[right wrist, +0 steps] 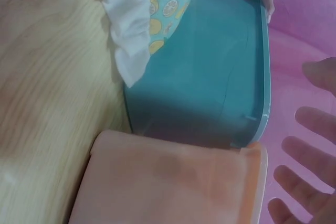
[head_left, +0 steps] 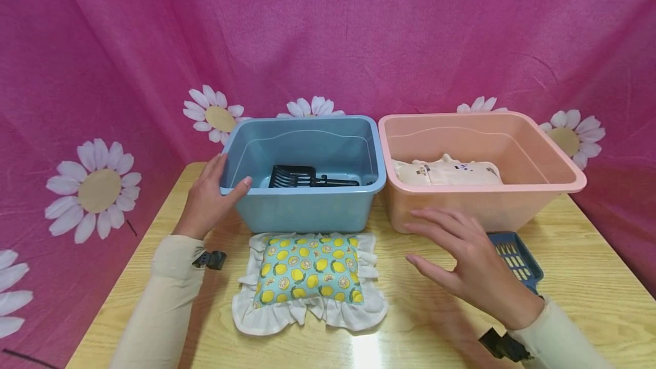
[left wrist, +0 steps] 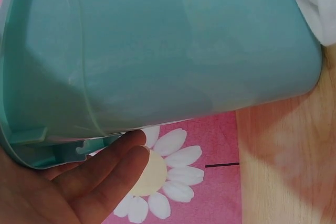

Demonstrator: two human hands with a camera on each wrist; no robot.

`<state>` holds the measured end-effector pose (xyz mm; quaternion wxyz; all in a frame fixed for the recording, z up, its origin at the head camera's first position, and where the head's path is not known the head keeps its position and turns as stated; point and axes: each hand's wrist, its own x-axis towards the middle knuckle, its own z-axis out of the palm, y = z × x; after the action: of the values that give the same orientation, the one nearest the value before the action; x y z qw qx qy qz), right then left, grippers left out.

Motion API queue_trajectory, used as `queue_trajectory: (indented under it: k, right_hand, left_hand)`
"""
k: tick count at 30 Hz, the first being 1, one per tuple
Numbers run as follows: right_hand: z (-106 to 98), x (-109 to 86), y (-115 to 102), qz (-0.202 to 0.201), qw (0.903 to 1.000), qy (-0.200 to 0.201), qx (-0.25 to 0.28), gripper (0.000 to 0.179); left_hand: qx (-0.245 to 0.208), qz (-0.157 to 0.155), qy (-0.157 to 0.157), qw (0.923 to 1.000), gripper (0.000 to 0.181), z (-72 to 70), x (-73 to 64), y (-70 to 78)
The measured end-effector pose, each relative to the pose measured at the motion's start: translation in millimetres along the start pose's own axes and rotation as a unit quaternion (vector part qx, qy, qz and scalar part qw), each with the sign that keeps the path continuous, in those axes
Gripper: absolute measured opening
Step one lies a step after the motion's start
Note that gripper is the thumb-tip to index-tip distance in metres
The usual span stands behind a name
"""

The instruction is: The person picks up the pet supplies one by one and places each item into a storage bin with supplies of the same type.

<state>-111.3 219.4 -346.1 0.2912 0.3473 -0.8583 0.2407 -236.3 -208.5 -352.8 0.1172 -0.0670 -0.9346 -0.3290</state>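
Observation:
At its front left corner, a blue plastic tub (head_left: 307, 209) is gripped by my left hand (head_left: 207, 195). The thumb lies over the rim and the fingers (left wrist: 113, 174) reach along the outer side. Inside the tub is a black slotted litter scoop (head_left: 293, 176). My right hand (head_left: 468, 263) hovers before the pink tub (head_left: 543, 189), fingers spread and holding nothing. That tub holds a cream cloth item with small prints (head_left: 456, 174). A dark blue slotted scoop (head_left: 528, 263) lies partly hidden behind the right hand.
A lemon-print pillow (head_left: 310, 269) with white ruffles lies in front of the blue tub. Both tubs stand side by side on a wooden table (head_left: 410, 323). A pink cloth (head_left: 307, 33) with daisies hangs behind and along the sides.

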Motion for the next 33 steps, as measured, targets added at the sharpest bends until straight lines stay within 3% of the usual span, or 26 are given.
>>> queue_trajectory:
  k: [13, 23, 33]
  right_hand:
    - [-9.2, -31.0, 9.3, 0.066, 0.9975, -0.009, -0.022, 0.053]
    - [-15.4, -58.0, 21.4, 0.092, 0.9948, 0.031, -0.028, 0.051]
    - [-27.6, -83.0, 21.6, 0.172, 0.9836, 0.033, -0.043, 0.059]
  left_hand:
    - [-0.004, 0.002, -0.002, 1.0, 0.09, 0.6, -0.4, -0.9]
    - [0.0, -0.006, -0.007, 1.0, 0.092, -0.9, -0.5, 0.3]
    - [-0.003, -0.009, -0.008, 0.9999, 0.091, -0.5, -1.0, 0.1]
